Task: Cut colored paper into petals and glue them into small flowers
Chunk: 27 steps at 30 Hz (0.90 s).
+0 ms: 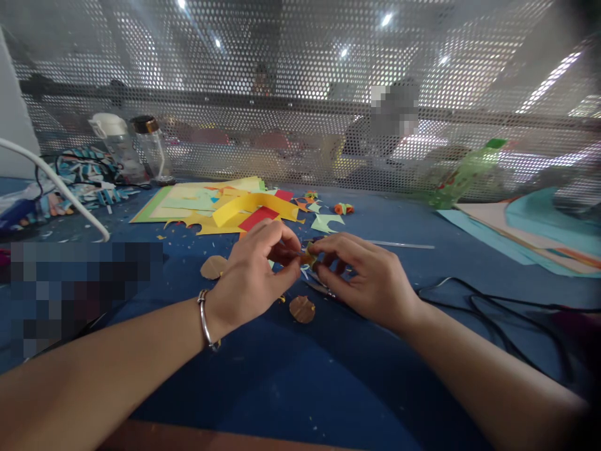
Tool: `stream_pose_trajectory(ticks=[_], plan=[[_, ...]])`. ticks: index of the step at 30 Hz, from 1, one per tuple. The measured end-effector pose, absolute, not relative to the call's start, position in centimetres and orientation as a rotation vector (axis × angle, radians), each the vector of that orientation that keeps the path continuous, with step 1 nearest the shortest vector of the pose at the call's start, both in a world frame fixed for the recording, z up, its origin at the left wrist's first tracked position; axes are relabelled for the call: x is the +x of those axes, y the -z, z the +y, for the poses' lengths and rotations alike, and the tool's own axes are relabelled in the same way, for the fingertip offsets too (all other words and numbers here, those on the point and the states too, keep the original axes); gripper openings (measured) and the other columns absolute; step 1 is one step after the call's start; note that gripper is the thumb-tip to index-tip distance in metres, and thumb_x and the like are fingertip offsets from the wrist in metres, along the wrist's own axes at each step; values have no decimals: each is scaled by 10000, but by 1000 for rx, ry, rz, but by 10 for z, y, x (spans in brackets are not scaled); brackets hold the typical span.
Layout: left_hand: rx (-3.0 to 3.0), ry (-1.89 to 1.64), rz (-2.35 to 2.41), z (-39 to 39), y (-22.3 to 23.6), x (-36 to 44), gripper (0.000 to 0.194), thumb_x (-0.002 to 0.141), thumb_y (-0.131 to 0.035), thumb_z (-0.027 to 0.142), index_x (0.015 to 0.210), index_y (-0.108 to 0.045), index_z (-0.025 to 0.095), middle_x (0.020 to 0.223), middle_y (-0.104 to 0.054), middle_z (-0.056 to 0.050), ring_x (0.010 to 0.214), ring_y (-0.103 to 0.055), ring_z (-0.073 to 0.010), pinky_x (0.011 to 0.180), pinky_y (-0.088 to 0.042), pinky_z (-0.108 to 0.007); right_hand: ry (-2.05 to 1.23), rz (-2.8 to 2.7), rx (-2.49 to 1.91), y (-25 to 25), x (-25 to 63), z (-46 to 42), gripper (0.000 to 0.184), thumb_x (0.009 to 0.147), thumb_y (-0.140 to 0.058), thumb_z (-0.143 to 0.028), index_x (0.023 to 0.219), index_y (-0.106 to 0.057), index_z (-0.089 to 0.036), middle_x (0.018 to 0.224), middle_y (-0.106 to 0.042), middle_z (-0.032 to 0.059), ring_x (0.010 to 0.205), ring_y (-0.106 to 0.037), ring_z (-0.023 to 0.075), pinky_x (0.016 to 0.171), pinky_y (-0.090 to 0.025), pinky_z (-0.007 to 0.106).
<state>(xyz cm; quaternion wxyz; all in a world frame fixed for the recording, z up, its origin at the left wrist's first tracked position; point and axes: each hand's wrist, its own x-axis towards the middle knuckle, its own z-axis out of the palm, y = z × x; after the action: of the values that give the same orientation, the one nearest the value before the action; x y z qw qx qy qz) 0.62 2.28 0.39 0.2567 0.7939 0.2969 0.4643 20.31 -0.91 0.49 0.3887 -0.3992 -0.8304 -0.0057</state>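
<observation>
Blue table (277, 388), clear lidded bottles (124, 151) behind, small yellowish piece (308, 257) between fingers (323, 245).

Slim silver bangle (203, 318), left wrist (216, 315)

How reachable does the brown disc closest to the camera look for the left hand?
Probably yes: the brown disc lies uncovered near the left hand, though its fingers seem busy with a small piece.

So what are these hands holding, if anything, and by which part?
The right hand pinches a small yellowish piece, apparently paper, by its right side. Whether the left hand holds it too cannot be told.
</observation>
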Motion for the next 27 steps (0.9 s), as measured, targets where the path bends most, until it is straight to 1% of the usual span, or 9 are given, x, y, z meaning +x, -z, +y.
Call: stream_pose_trajectory(ticks=[2, 7, 13, 17, 23, 27], plan=[[2193, -1247, 822, 22, -6, 5, 90, 822, -647, 130, 864, -596, 192, 858, -612, -4, 752, -628, -100, 721, -574, -226, 6, -2112, -1018, -5, 204, -10, 175, 876, -570, -131, 1029, -627, -193, 958, -717, 50, 693, -648, 123, 651, -538, 262], [2188, -1257, 819, 21, -6, 5, 99, 818, -648, 121, 882, -625, 192, 879, -629, -20, 766, -633, -114, 709, -577, -233, 6, -2114, -1031, -6, 204, -10, 164, 884, -566, -147, 1026, -620, -207, 959, -713, 48, 699, -648, 130, 653, -540, 272], [2267, -1270, 814, 22, -7, 5, 69, 842, -631, 127, 854, -654, 191, 860, -650, -30, 820, -620, -133, 707, -554, -243, 0, -2105, -1033, -8, 203, -10, 171, 874, -571, -127, 1021, -616, -201, 925, -704, 35, 684, -638, 119, 650, -526, 260], [2280, -1260, 819, 24, -7, 4, 77, 842, -629, 125, 861, -673, 186, 871, -660, -30, 813, -622, -129, 705, -546, -243, 2, -2098, -1034, -7, 203, -10, 163, 874, -580, -134, 1020, -621, -193, 925, -701, 37, 687, -639, 118, 650, -524, 256], [2236, -1230, 795, 25, -6, 4, 67, 824, -639, 131, 849, -674, 181, 873, -662, -33, 794, -631, -127, 693, -554, -239, 17, -2111, -1036, -6, 203, -10, 167, 872, -566, -132, 1010, -621, -207, 925, -710, 40, 678, -641, 127, 643, -531, 267], [2175, -1145, 816, 27, -4, 5, 75, 775, -656, 125, 824, -666, 181, 856, -656, -21, 766, -632, -119, 706, -550, -245, 18, -2124, -1030, -6, 203, -9, 170, 863, -566, -122, 1006, -623, -195, 929, -709, 46, 672, -638, 122, 638, -528, 262]])
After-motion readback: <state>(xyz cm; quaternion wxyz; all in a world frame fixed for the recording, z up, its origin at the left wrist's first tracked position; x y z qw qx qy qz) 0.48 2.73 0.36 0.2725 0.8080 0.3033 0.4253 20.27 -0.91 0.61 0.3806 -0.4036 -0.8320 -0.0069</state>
